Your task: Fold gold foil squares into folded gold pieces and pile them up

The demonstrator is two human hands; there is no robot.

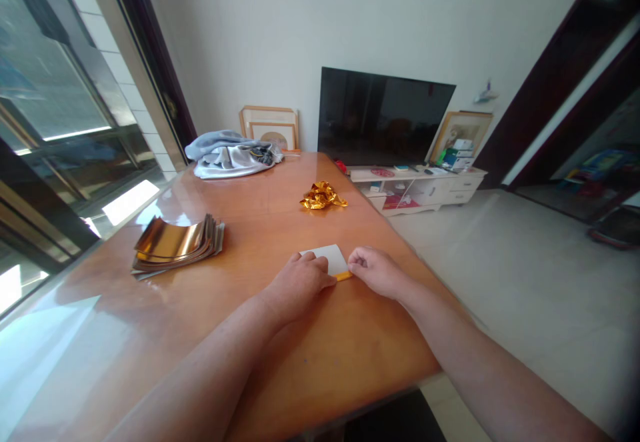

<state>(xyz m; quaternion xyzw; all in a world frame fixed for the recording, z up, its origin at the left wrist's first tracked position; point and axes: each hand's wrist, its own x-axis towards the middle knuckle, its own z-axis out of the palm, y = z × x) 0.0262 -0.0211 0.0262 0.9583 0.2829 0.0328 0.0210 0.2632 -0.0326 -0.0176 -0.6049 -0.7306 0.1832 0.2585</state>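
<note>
A small sheet of paper (330,257), white side up with a gold edge showing at its near side, lies on the orange-brown table (260,335). My left hand (297,282) rests curled on the sheet's near left part, pressing it down. Pinching the gold edge at the sheet's near right corner is my right hand (377,270), fingers closed. A crumpled gold foil piece (323,196) lies farther back on the table. A stack of curved gold sheets (175,245) sits to the left.
A grey cloth bundle (231,153) lies at the table's far end. Beyond it stand picture frames (270,125), a dark television (383,119) and a white low cabinet (425,189). A window runs along the left; tiled floor lies to the right.
</note>
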